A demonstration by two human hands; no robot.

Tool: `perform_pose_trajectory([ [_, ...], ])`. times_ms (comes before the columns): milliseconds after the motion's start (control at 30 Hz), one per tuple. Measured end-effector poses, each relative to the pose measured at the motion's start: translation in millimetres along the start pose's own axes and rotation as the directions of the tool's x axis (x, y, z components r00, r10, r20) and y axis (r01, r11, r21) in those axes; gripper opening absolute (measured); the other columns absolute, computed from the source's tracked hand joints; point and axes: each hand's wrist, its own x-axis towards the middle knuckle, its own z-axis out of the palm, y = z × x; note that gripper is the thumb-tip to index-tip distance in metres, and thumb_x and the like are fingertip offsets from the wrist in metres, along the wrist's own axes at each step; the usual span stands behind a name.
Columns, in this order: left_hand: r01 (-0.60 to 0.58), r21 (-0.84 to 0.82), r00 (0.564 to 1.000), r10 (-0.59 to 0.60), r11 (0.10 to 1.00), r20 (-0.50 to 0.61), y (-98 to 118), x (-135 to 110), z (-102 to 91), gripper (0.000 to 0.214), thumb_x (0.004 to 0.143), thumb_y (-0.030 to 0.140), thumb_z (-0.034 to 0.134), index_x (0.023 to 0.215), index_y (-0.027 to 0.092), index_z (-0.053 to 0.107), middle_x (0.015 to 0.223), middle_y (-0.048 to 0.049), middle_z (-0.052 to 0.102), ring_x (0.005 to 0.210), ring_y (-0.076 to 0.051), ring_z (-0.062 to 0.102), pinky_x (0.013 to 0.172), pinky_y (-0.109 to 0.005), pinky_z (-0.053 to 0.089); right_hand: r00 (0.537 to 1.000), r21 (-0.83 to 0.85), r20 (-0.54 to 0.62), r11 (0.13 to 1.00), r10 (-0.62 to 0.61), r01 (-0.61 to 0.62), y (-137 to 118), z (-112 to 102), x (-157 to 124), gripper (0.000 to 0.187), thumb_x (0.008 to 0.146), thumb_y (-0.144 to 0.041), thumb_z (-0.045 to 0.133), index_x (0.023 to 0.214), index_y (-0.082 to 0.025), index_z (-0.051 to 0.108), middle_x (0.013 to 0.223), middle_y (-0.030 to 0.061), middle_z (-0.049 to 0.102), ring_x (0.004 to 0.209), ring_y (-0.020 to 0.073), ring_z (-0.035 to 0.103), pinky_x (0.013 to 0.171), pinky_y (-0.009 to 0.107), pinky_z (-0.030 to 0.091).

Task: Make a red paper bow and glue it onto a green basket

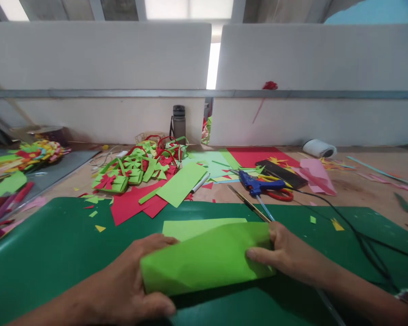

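A bright green sheet of paper (204, 260), bent over into a curved fold, is held between both hands just above the green mat (88, 267). My left hand (139, 276) grips its left end, with the thumb low at the front and the fingers behind. At the other end, my right hand (279, 249) pinches the paper, thumb on the near face and fingers at the back edge. Behind the folded paper lies a lighter green sheet (177, 228), partly covered by it. A blue glue gun (258, 184) rests beyond my right hand.
Green and red paper pieces (136, 167) are heaped at the back left, near a grey bottle (179, 122). Red-handled scissors (280, 194) lie by the glue gun. A black cable (350, 222) crosses the mat's right side. Paper flowers (42, 154) sit far left.
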Motion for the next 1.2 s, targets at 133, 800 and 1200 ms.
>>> perform_pose_trajectory([
  [133, 0.327, -0.200, 0.945, -0.319, 0.923, 0.073, -0.7, 5.4, 3.5, 0.044, 0.087, 0.051, 0.042, 0.064, 0.017, 0.057, 0.054, 0.0022, 0.046, 0.051, -0.012, 0.044, 0.049, -0.018, 0.038, 0.995, 0.086, -0.016, 0.991, 0.102, -0.101, 9.8, -0.3, 5.4, 0.028, 0.075, -0.044, 0.063, 0.073, -0.017, 0.067, 0.071, 0.0024, 0.069, 0.062, 0.0173, 0.063, 0.055, 0.025, 0.050],
  [800, 0.129, 0.367, 0.924, 0.023, 0.921, -0.381, 3.2, 18.6, 7.3, 0.050, 0.087, 0.028, 0.049, 0.135, 0.020, 0.039, 0.138, -0.0153, 0.045, 0.124, -0.034, 0.044, 0.097, -0.055, 0.039, 0.909, -0.421, -0.398, 0.905, -0.121, -0.063, 14.5, 12.9, 29.5, 0.055, 0.074, -0.027, 0.055, 0.127, -0.017, 0.051, 0.091, 0.0050, 0.069, 0.071, 0.0205, 0.061, 0.067, 0.031, 0.048],
  [1200, -0.028, 0.354, 0.947, -0.089, 0.935, 0.309, 43.1, 53.5, 47.8, 0.062, 0.092, 0.052, 0.034, 0.143, 0.017, 0.030, 0.150, -0.0199, 0.022, 0.135, -0.043, 0.018, 0.102, -0.065, 0.024, 0.919, -0.516, -0.346, 0.856, -0.186, -0.021, 20.4, 14.9, 27.3, 0.044, 0.081, -0.028, 0.047, 0.124, -0.020, 0.053, 0.076, 0.0033, 0.069, 0.065, 0.0209, 0.063, 0.061, 0.029, 0.048],
])
